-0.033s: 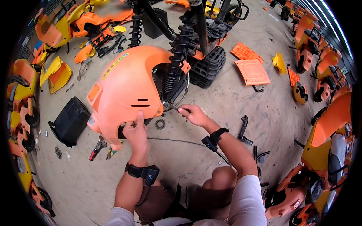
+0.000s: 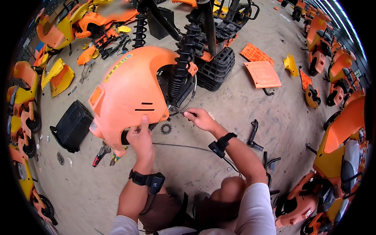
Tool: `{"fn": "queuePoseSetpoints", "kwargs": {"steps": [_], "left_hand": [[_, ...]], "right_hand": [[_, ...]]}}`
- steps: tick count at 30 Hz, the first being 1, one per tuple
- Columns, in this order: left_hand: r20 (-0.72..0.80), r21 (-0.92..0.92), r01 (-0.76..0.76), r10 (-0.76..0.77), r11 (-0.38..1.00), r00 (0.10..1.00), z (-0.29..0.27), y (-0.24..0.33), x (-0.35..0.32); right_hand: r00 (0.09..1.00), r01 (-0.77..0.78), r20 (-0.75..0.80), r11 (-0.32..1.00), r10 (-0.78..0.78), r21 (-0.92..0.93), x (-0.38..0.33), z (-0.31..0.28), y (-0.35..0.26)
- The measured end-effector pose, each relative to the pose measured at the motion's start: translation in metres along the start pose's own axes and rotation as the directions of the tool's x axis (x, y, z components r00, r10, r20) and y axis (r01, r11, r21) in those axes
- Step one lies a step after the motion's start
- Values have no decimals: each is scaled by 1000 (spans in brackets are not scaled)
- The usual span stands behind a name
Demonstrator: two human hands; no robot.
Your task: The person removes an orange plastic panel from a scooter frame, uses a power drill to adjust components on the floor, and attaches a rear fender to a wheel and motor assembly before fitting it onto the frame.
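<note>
A big rounded orange fender with two dark slots sits in front of me, beside a black coil-spring shock absorber. My left hand is closed on its lower edge, thumb on the outer face and fingers tucked behind. Just right of the fender's lower corner, my right hand pinches a thin dark cable between thumb and fingertips. The cable's far end is lost behind the fender and shock absorber. A small toothed ring lies on the floor between my hands.
Left of the fender, a black bin lies tipped over. Red-handled pliers rest below it. Orange panels and a black bracket lie to the right. A black lattice basket stands behind. Rows of scooters line both sides.
The fender has shifted very slightly to the left. My right hand has edged a little left with the cable, and both grips stay as they were.
</note>
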State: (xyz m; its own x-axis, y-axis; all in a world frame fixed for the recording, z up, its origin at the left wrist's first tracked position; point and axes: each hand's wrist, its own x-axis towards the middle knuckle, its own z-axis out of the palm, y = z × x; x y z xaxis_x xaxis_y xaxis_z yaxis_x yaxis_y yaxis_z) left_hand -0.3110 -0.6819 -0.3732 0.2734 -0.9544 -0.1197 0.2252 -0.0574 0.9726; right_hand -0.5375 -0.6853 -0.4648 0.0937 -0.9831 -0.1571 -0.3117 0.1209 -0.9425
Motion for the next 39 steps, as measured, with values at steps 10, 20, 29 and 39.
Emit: {"fn": "queuePoseSetpoints", "kwargs": {"steps": [10,20,29,39], "left_hand": [[42,63,168,-171,984,984,-3,18,-2],[42,39,302,-304,952,952,3,29,-8],[38,52,282,-284,958,958,4,21,-7],[92,117,199,-210,973,973,-3,15,-2]], "right_hand": [[986,152,-85,981,-142,122,13,27,22],[935,297,-223,953,-276,66,25,18,40],[719,508,-353,799,-599,-321,35,22,48],[991,114,-130,584,-14,804,17,122,57]]}}
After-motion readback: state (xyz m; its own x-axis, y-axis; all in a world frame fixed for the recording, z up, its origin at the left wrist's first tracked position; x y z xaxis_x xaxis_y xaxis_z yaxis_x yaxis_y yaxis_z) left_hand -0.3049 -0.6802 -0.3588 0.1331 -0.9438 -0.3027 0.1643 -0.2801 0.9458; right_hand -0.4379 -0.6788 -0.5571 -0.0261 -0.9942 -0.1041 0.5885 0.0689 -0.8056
